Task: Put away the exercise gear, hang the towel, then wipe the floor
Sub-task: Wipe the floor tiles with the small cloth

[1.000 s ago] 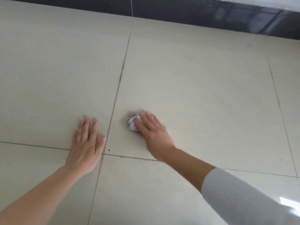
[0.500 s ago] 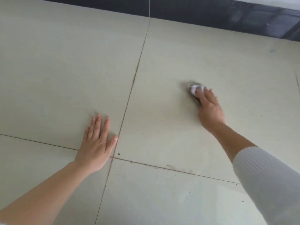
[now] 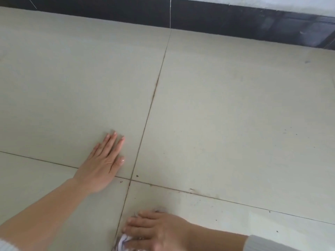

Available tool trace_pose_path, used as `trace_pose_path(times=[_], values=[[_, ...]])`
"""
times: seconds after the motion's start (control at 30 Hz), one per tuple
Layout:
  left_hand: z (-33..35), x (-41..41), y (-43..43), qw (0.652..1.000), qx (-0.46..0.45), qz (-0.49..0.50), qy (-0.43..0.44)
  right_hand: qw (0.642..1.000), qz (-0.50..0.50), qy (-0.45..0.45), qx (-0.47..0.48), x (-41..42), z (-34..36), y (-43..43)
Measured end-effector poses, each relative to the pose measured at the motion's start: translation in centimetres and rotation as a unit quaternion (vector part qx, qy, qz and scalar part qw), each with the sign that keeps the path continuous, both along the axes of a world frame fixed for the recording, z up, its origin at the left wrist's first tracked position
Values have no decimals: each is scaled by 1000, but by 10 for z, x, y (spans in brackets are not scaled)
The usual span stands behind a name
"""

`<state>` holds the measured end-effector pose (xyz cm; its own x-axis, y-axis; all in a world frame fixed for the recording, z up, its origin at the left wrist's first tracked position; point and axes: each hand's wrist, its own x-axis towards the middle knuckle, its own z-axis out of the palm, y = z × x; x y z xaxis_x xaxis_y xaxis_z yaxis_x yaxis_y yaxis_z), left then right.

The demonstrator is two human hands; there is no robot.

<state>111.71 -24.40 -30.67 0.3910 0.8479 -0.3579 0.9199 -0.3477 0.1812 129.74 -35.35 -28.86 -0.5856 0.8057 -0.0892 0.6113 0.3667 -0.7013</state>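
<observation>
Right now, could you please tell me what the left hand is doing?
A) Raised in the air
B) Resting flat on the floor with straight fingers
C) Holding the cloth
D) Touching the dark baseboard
B: the left hand lies palm-down with straight fingers on the floor, while the right hand presses the crumpled cloth.

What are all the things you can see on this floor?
floor tiles: four, cream, filling the view
grout lines: two, dark brown, crossing near the bottom middle
skirting: one, black, along the far edge
wall: one strip, white, top right
dirt specks: several, dark, by the grout crossing
cloth: one, white and purple, crumpled, bottom edge
sleeve: one, white, bottom right
left hand: one, flat on the floor
right hand: one, pressing the cloth
</observation>
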Motion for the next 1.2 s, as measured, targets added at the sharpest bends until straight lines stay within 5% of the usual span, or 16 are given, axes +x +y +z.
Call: trace_pose_path(times=[0.03, 0.13, 0.17, 0.23, 0.37, 0.6, 0.7, 0.87, 1.03, 1.1, 1.2], values=[[2, -5, 0, 1000, -4, 0, 9, 998, 54, 1, -18, 5, -4, -4], [2, -14, -3, 1000, 3, 20, 13, 961, 235, -49, 134, 48, -19, 10], [2, -16, -5, 1000, 8, 25, 11, 970, 212, -61, 103, 89, -24, 17], [2, -22, -12, 999, 14, 34, 18, 998, 0, -53, 37, 109, -22, 67], [-8, -39, -7, 986, 47, 158, 21, 934, -301, -169, 93, 167, -16, 130], [-15, -52, 71, 981, 89, 173, 24, 837, -494, -234, 22, 210, -22, 163], [-17, -47, 114, 987, 96, 124, 26, 872, -437, -216, 48, 149, -25, 180], [-20, -33, 153, 989, 109, 95, -7, 965, -109, -186, 150, 17, -21, 123], [-21, -33, 154, 986, 149, 72, -36, 947, 190, -207, 152, -2, -9, 86], [-18, -33, 152, 984, 153, 78, -42, 939, 163, -262, 151, 25, -3, 107], [-16, -35, 155, 987, 131, 78, -51, 933, -157, -313, 87, 76, 7, 148]])
